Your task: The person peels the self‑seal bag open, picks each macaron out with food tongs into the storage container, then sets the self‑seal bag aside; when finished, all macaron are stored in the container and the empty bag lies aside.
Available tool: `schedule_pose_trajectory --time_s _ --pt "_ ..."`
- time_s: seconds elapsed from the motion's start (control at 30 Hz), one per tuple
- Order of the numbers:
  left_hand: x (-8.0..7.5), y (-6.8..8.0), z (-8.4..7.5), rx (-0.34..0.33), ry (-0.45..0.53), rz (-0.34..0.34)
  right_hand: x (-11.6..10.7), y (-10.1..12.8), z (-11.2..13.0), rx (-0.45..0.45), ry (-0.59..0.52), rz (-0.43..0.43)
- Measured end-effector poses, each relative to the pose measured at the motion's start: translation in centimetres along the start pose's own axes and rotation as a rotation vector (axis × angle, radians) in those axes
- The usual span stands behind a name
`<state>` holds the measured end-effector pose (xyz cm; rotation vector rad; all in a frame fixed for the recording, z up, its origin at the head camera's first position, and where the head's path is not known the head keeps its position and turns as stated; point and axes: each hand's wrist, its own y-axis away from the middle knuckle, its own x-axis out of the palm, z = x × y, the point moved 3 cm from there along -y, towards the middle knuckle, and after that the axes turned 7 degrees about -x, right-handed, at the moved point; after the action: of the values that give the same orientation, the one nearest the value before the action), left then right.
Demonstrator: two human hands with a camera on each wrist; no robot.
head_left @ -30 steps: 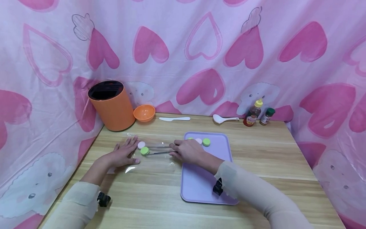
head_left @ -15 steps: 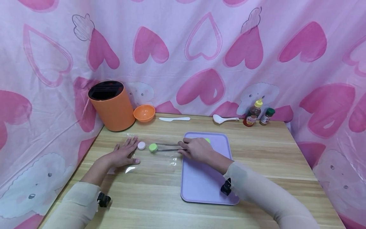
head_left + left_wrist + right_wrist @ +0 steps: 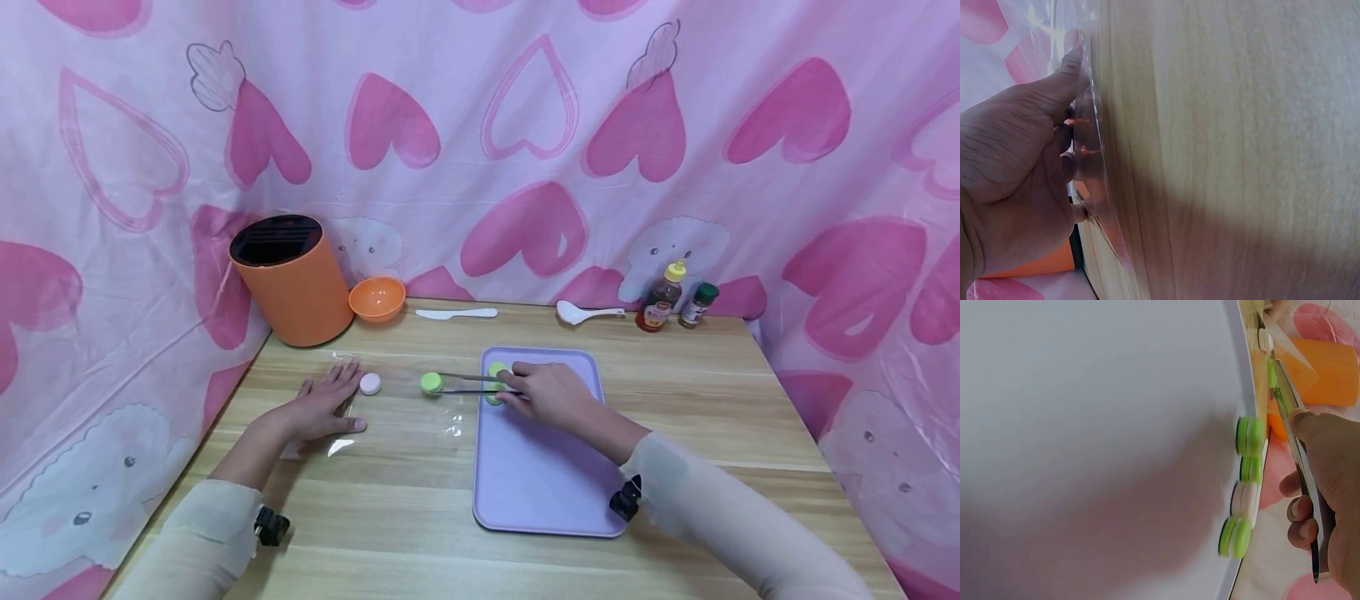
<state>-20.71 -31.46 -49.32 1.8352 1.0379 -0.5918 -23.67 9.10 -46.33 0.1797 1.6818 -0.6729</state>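
Observation:
My left hand (image 3: 321, 407) lies spread on a clear plastic sheet or bag (image 3: 408, 425), near its left end. Just right of its fingertips sits a pale pink macaron (image 3: 370, 383). My right hand (image 3: 553, 395) holds metal tongs (image 3: 467, 391), whose tips pinch a green macaron (image 3: 432, 382) over the plastic; whether it touches the sheet I cannot tell. Below that hand is a lilac tray (image 3: 543, 475). In the right wrist view, a row of green macarons (image 3: 1250, 436) with a pale pink one (image 3: 1244, 499) among them lines the tray's far end.
Along the back stand an orange knife block (image 3: 300, 287), an orange bowl (image 3: 377, 300), a white knife (image 3: 456, 313), a white spoon (image 3: 588, 313), a syrup bottle (image 3: 660, 302) and a green-capped jar (image 3: 699, 305). A heart-patterned curtain (image 3: 420, 200) hangs behind the table.
My right hand has moved right, carrying the green macaron in the tongs away from the pale pink one and closer to the tray. My left hand has stayed in place.

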Motion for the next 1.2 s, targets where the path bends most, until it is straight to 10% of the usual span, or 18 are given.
schedule_pose_trajectory --time_s 1.2 --pt "0.0 0.1 -0.2 -0.002 -0.008 0.009 -3.3 11.0 -4.2 0.303 -0.082 0.081"
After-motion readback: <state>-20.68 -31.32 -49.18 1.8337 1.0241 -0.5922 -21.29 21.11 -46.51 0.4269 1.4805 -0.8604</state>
